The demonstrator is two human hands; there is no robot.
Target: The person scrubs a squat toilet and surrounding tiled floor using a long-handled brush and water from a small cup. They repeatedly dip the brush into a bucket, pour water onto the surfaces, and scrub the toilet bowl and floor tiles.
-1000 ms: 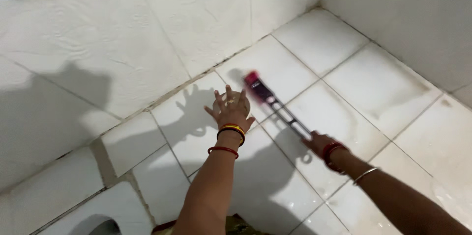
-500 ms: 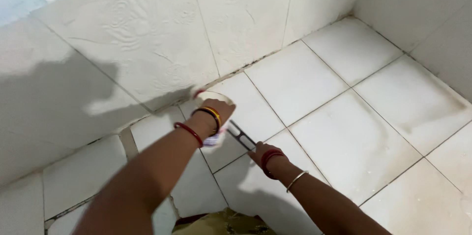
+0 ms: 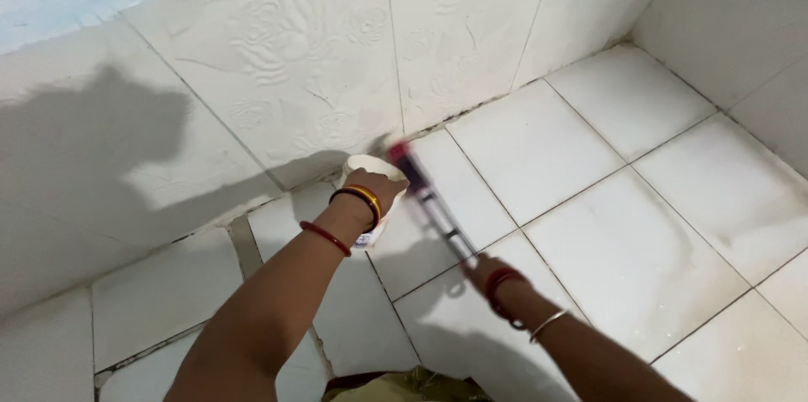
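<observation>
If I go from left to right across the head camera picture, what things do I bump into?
Shadow on the wall → red bangle → left hand on a white container → long brush with a red end → right hand → silver bangle → white floor tiles.

White round container (image 3: 368, 168) with blue-and-red printed label, gripped in left hand (image 3: 376, 187), at floor–wall joint, 11 o'clock from frame centre.

Both arms reach forward, left hand (image 3: 376, 186) and right hand (image 3: 481, 269) closed.
</observation>
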